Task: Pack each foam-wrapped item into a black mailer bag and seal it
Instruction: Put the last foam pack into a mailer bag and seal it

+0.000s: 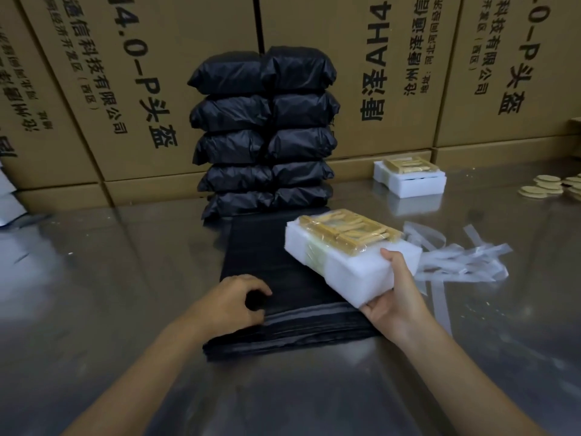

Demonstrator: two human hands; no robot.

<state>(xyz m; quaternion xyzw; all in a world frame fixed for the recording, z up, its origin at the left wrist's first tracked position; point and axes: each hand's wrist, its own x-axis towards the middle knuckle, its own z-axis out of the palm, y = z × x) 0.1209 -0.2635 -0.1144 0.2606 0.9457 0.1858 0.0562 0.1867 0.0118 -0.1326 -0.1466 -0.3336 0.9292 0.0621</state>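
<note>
Both my forearms reach in from the near edge of the steel worktop. My left hand rests on the stack of flat black mailer bags lying in the middle of the worktop, its fingers curled and pinching at the top bag near the stack's near end, by the grey sealing strip. My right hand grips the foam-wrapped item, thumb on its upper face and the rest of the fingers underneath the near corner; the item is held tilted above the right side of the bag stack, clear of the worktop. It is a white foam block with a yellowish wooden piece bound on top under clear film.

Behind the flat bags, towards the far edge, stand the packed black bags, piled in two columns side by side against a wall of brown cardboard boxes with printed lettering. A second foam-wrapped item lies flat near the far right of the worktop. Just right of my right hand is a loose heap of clear peeled strips, and at the right edge lie some pale round discs.
</note>
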